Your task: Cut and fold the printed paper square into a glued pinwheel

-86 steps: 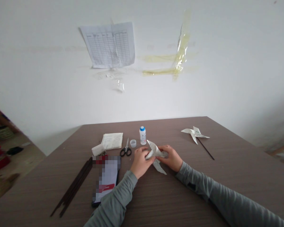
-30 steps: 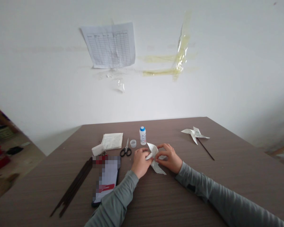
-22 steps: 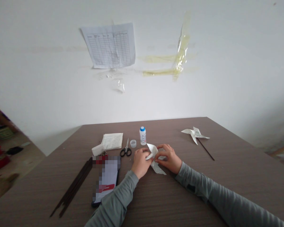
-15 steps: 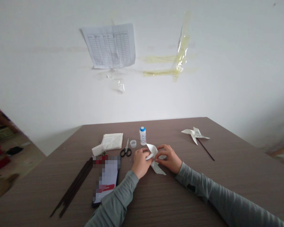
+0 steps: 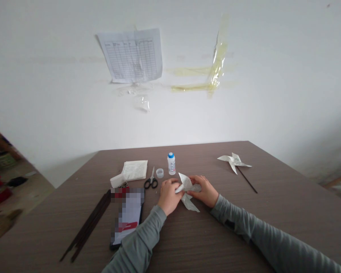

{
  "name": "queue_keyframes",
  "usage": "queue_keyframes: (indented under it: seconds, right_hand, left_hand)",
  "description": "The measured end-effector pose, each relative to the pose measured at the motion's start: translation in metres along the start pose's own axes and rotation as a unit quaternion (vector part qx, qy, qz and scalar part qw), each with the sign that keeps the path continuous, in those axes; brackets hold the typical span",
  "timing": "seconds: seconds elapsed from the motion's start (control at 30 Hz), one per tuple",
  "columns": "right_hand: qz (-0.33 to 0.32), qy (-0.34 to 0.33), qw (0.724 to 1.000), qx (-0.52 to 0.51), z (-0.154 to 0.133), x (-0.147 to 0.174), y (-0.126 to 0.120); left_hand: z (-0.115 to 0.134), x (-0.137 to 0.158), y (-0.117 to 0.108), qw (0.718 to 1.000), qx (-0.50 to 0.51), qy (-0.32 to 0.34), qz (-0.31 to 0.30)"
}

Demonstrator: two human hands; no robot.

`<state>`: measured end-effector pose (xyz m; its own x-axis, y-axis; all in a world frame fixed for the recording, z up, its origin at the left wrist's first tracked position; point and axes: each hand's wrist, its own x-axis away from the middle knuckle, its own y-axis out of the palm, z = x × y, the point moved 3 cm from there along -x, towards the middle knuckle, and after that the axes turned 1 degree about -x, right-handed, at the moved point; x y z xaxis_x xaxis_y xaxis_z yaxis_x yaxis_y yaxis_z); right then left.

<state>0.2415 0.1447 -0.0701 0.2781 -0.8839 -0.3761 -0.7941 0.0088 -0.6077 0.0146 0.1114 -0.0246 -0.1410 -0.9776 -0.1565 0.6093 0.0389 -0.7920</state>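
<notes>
Both hands hold a paper pinwheel (image 5: pixel 191 204) of printed paper, just above or on the table in front of me. My left hand (image 5: pixel 169 195) is closed on its left side, the fingers at a rolled part near the middle. On the other side my right hand (image 5: pixel 205 191) pinches the pinwheel's right blade between thumb and fingers. One blade points up and another hangs toward me. Its centre is partly covered by my fingers. Behind my hands stands a white glue bottle (image 5: pixel 172 166) with a blue top.
Left of the bottle are a small clear cap (image 5: pixel 159 173), black-handled scissors (image 5: pixel 151 182) and a paper stack (image 5: pixel 135 169). A phone (image 5: pixel 127 216) and dark sticks (image 5: pixel 86 225) lie at left. A finished-looking pinwheel (image 5: pixel 233 163) on a stick rests at right, before the wall.
My right fingers have shifted slightly off the pinwheel's centre toward its right blade. The upper blade now stands more upright and shows more of itself. My left hand stays put.
</notes>
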Motion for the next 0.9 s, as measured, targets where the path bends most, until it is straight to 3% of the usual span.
queue_keyframes:
  seconds: [0.4,0.63,0.9]
  right_hand:
    - [0.008,-0.010,0.999,0.031,-0.0016,-0.0012,-0.0003]
    - [-0.026,-0.007,0.998,0.057,-0.0002,-0.0038,0.0037]
    - [0.002,-0.017,0.998,0.063,0.0002,-0.0027,0.0050]
  left_hand:
    - [-0.0076,-0.0021,0.0011,1.000,0.023,0.009,0.008]
    - [-0.0082,-0.0037,0.0034,0.999,0.032,0.008,0.015]
    - [-0.0033,-0.0015,0.0009,1.000,0.025,0.005,0.016]
